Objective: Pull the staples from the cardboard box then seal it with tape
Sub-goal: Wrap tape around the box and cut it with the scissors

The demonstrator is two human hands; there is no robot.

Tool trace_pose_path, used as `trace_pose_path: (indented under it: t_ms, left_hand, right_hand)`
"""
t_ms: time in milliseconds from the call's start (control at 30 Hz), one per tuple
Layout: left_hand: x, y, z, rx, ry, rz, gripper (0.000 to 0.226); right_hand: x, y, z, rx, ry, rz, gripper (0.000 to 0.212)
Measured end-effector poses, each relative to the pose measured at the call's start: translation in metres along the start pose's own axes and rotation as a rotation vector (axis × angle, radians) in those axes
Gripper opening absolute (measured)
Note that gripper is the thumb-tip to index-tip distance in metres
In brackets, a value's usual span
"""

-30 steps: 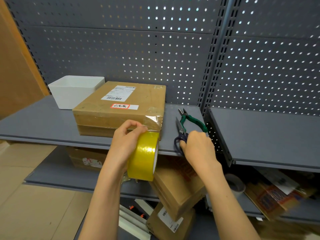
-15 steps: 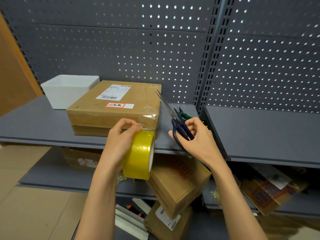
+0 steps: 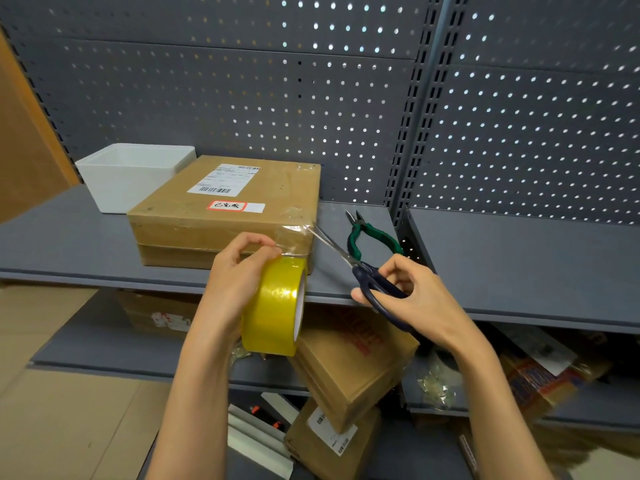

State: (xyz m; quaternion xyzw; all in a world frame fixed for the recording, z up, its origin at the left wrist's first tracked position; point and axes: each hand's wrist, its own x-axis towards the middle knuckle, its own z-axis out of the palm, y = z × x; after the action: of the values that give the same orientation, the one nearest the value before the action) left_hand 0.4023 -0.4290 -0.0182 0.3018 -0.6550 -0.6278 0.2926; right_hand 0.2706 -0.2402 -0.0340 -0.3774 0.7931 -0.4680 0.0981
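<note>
A white bin [image 3: 128, 174] sits at the far left of the grey shelf [image 3: 62, 244], its right side touching the box [image 3: 225, 209]. The box lies flat on the shelf in front of the pegboard [image 3: 242, 98], with a barcode label [image 3: 223, 180] and a red-edged sticker [image 3: 228, 206] on top; clear tape wraps its near right corner. Just in front of that corner the left hand [image 3: 235, 285] grips the yellow tape roll [image 3: 275, 306], fingers curled over the top of the roll with the thumb and forefinger pinching at the strip that runs up to the box. The roll hangs on edge past the shelf lip. To the right, the scissors [image 3: 360, 271] point up and left, blade tips at the taped corner, the blades slightly parted. The right hand [image 3: 412, 303] holds their dark handles, fingers curled through and around the loops. Behind the scissors, green-handled pliers [image 3: 367, 237] lie on the shelf, apart from the hand. Below the shelf, more boxes [image 3: 349, 362] lean on a lower shelf.
</note>
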Motion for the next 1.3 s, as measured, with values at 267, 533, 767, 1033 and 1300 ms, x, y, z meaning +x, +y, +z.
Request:
trace_pose_path:
  t_ms: [267,533,767,1033,1300]
  left_hand:
    - [0.002,-0.001,-0.002,-0.003,-0.007,-0.011,0.018]
    - [0.003,0.000,-0.002,0.005,-0.006,-0.012,0.015]
    - [0.002,0.000,-0.003,0.000,-0.014,-0.019,0.018]
    - [0.003,0.002,-0.002,0.009,-0.005,-0.008,0.025]
    - [0.005,0.003,-0.004,0.006,-0.006,-0.021,0.028]
  right_hand:
    - [-0.009,0.004,-0.008,-0.024,-0.064,0.037,0.048]
    - [0.001,0.001,-0.003,-0.024,-0.140,0.047,0.054]
    - [0.014,-0.003,0.000,0.015,-0.234,0.060,0.056]
    - [0.025,-0.010,0.005,0.057,-0.312,0.064,0.068]
    - [0.028,-0.013,0.005,0.149,-0.342,0.066,0.065]
